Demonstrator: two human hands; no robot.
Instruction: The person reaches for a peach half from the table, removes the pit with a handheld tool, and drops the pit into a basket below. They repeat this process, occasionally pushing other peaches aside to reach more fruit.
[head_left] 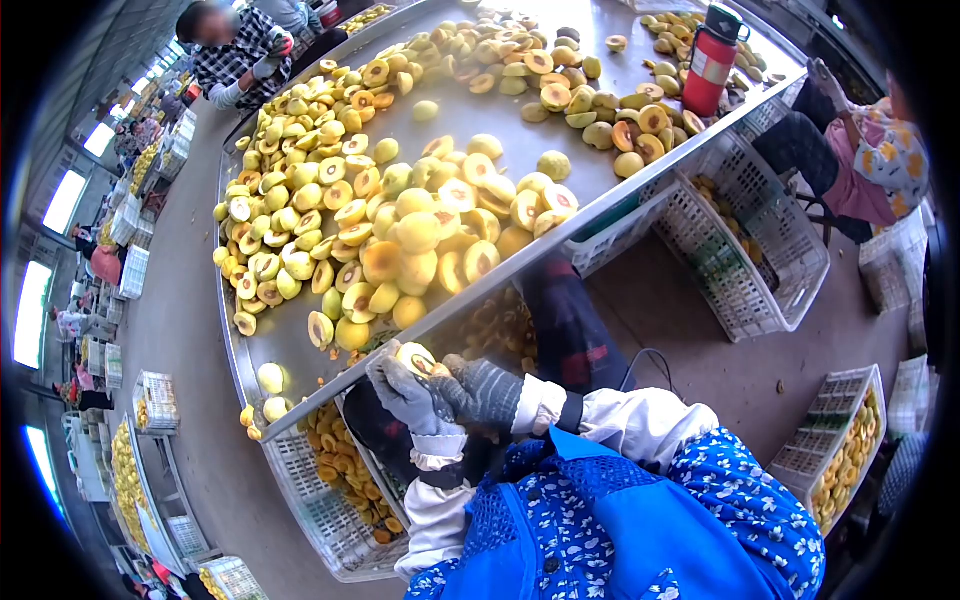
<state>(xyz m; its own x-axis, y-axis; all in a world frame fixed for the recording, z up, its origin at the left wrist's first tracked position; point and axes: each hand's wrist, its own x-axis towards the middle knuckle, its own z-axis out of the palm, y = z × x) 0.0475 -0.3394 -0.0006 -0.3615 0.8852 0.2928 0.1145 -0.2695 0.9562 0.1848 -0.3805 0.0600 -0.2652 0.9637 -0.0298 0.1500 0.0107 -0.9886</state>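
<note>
A halved yellow peach (pixel 415 358) with its pit side facing up is held in my left hand (pixel 402 392), which wears a grey glove. My right hand (pixel 482 390), in a darker grey knitted glove, is closed against the fruit's right side. Whatever its curled fingers hold is hidden. Both hands are close together just off the near edge of the metal table (pixel 500 120). Beyond them on the table lies a large heap of halved peaches (pixel 415 235), many with the pit showing.
A white crate (pixel 330 520) of peach halves stands below my left arm. More crates (pixel 740 260) stand under the table's right side and on the floor. A red bottle (pixel 710 65) stands on the table. Co-workers sit at the far left (pixel 240 60) and right (pixel 860 150).
</note>
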